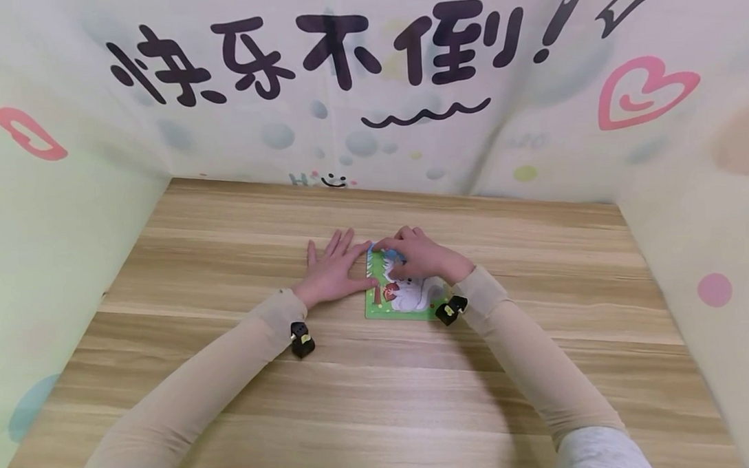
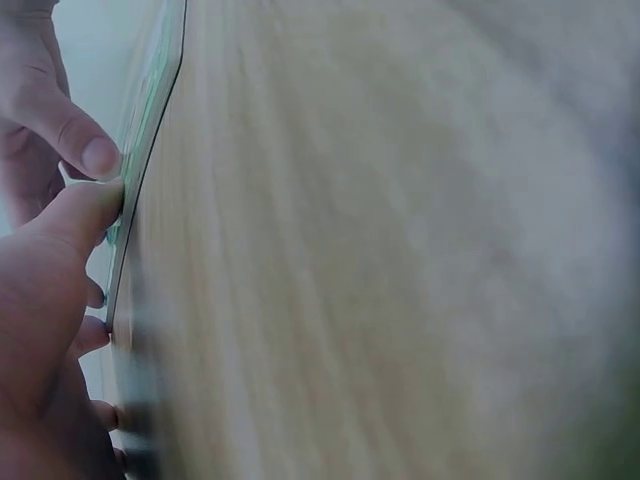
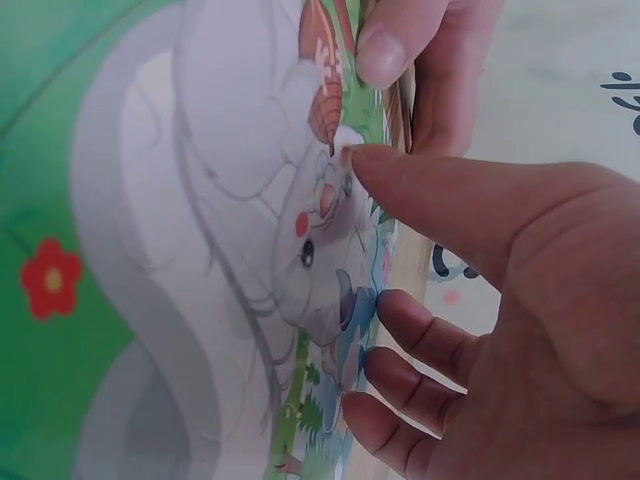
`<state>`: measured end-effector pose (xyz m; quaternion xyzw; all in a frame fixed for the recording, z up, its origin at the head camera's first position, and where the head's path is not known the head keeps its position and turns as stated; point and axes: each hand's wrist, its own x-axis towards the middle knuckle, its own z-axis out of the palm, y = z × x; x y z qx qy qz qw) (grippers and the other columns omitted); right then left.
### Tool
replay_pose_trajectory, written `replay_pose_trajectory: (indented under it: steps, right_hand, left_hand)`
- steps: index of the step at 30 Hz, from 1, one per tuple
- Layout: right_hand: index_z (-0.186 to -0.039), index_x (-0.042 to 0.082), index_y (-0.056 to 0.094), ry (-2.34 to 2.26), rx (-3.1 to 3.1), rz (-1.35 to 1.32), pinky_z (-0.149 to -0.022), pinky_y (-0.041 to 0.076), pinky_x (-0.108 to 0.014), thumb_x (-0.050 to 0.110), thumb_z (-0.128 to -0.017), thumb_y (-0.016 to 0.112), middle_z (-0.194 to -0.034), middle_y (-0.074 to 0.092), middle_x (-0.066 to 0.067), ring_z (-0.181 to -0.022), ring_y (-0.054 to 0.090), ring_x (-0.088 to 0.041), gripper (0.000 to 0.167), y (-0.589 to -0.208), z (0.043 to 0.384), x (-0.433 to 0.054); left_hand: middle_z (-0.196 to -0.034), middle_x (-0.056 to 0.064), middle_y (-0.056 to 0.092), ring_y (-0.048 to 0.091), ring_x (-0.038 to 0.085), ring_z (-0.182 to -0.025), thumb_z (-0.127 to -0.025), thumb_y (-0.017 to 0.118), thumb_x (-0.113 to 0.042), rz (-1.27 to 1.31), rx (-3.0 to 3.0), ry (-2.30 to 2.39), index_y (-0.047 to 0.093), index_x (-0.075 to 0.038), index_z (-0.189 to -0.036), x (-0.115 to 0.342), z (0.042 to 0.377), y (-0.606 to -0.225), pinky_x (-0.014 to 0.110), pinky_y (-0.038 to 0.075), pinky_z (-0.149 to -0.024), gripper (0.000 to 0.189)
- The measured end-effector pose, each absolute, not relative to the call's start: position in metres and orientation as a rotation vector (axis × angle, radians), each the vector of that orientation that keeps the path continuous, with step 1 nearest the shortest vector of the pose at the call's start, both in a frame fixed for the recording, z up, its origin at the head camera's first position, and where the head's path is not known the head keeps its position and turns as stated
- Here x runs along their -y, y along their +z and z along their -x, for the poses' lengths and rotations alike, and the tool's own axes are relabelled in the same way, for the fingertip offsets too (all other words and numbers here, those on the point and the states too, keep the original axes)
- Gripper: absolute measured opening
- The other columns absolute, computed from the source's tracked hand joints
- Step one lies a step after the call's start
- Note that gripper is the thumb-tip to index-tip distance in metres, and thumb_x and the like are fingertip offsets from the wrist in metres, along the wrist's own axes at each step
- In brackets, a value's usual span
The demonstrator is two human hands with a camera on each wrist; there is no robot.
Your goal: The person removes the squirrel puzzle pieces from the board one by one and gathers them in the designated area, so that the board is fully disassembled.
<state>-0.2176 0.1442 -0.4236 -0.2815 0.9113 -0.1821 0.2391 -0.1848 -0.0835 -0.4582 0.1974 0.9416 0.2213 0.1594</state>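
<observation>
A flat puzzle board lies on the wooden table, printed with a grey-white bushy-tailed animal on green. Fine seam lines cross the picture in the right wrist view. My left hand rests at the board's left edge, fingers spread, with the thumb and index fingertip touching that edge. Over the upper part of the board reaches my right hand. Its thumb touches the picture by the animal's face, while its other fingertips meet the board near its far edge. No loose piece shows between these fingers.
The wooden table extends around the board. Behind it and at both sides stand printed white walls with large dark characters and pink hearts. A small black camera is strapped to each wrist.
</observation>
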Motion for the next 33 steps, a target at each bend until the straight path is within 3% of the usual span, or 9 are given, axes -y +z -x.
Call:
replay_pose_trajectory:
  steps: [17, 23, 27, 33]
  right_hand:
    - [-0.152, 0.018, 0.053, -0.464, -2.498, 0.779, -0.107, 0.043, -0.054, 0.017, -0.096, 0.075, -0.141, 0.047, -0.023, -0.126, 0.04, -0.039, 0.06, -0.42, 0.217, -0.143]
    - [-0.152, 0.018, 0.054, -0.396, -2.532, 0.844, -0.101, 0.048, -0.051, 0.022, -0.097, 0.074, -0.135, 0.05, -0.02, -0.119, 0.045, -0.037, 0.059, -0.419, 0.215, -0.144]
    - [-0.151, 0.016, 0.055, -0.373, -2.533, 0.898, -0.099, 0.049, -0.049, 0.02, -0.097, 0.075, -0.132, 0.052, -0.019, -0.115, 0.047, -0.036, 0.058, -0.416, 0.214, -0.144]
    - [-0.151, 0.018, 0.053, -0.428, -2.485, 0.829, -0.105, 0.046, -0.054, 0.013, -0.095, 0.075, -0.137, 0.049, -0.021, -0.124, 0.043, -0.038, 0.061, -0.413, 0.217, -0.142]
  left_hand:
    - [-0.175, 0.012, -0.001, -0.009, 0.034, -0.161, -0.096, 0.06, -0.065, -0.544, -2.707, 0.6, 0.031, -0.025, -0.165, 0.08, 0.188, -0.464, 0.072, -0.02, -0.115, 0.085]
    - [-0.176, 0.01, -0.003, -0.012, 0.032, -0.161, -0.096, 0.059, -0.065, -0.535, -2.694, 0.61, 0.029, -0.026, -0.166, 0.081, 0.188, -0.466, 0.07, -0.022, -0.116, 0.086]
    - [-0.176, 0.012, -0.002, -0.01, 0.033, -0.161, -0.097, 0.059, -0.064, -0.534, -2.699, 0.597, 0.03, -0.025, -0.166, 0.081, 0.186, -0.461, 0.072, -0.019, -0.116, 0.084]
    - [-0.175, 0.015, 0.002, -0.005, 0.037, -0.161, -0.099, 0.058, -0.063, -0.545, -2.701, 0.577, 0.032, -0.023, -0.165, 0.079, 0.181, -0.449, 0.075, -0.012, -0.117, 0.082]
